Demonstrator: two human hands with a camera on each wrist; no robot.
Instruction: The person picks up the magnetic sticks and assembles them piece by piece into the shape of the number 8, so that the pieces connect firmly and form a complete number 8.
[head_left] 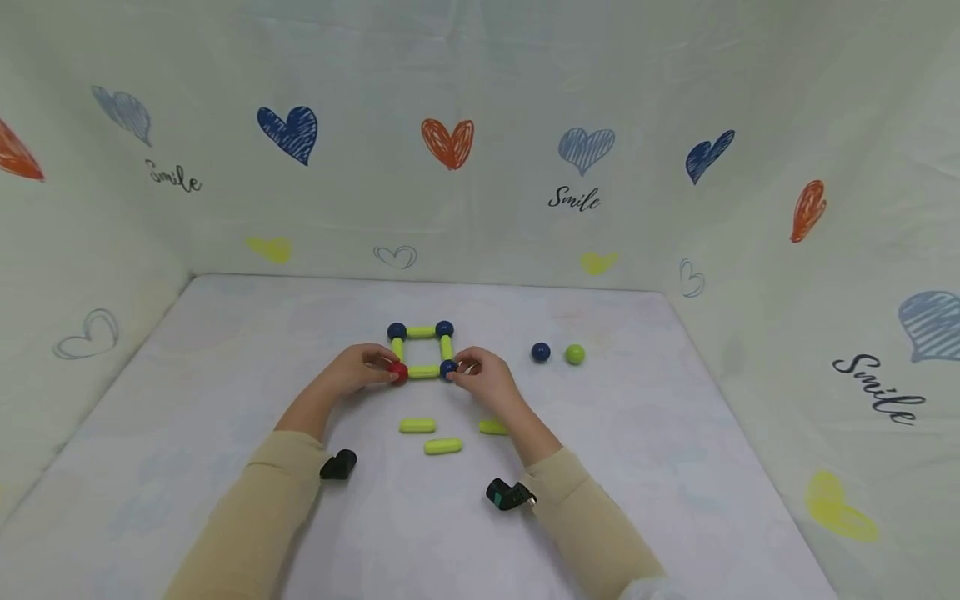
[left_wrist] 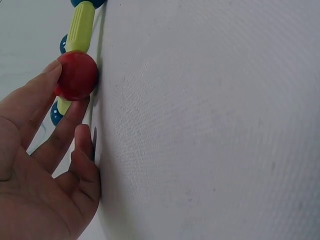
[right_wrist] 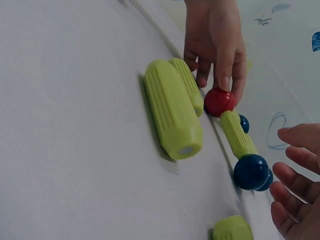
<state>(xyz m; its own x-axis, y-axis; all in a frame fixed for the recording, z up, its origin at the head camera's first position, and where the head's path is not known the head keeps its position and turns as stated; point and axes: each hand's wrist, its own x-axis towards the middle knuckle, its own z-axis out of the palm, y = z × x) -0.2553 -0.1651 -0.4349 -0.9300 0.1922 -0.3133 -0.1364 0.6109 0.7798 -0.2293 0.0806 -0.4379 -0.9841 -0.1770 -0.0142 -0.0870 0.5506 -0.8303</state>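
Note:
A square of yellow-green magnetic rods point(head_left: 423, 372) joined by balls lies flat on the table. Its near left corner is a red ball point(left_wrist: 77, 76); the other three corners are dark blue balls. My left hand point(head_left: 360, 368) pinches the red ball between thumb and fingers, the two other fingertips curling below it. My right hand point(head_left: 487, 382) is at the near right corner, beside the blue ball point(right_wrist: 251, 171). In the right wrist view its thumb and fingers are spread, with a small gap between them and that ball.
Three loose rods lie nearer me, one point(head_left: 417, 426) at left, one point(head_left: 443, 447) in the middle, one point(head_left: 492, 427) partly behind the right wrist. A blue ball point(head_left: 541, 352) and a green ball point(head_left: 575, 354) sit to the right. A heart-printed cloth point(head_left: 510, 242) hangs behind the table.

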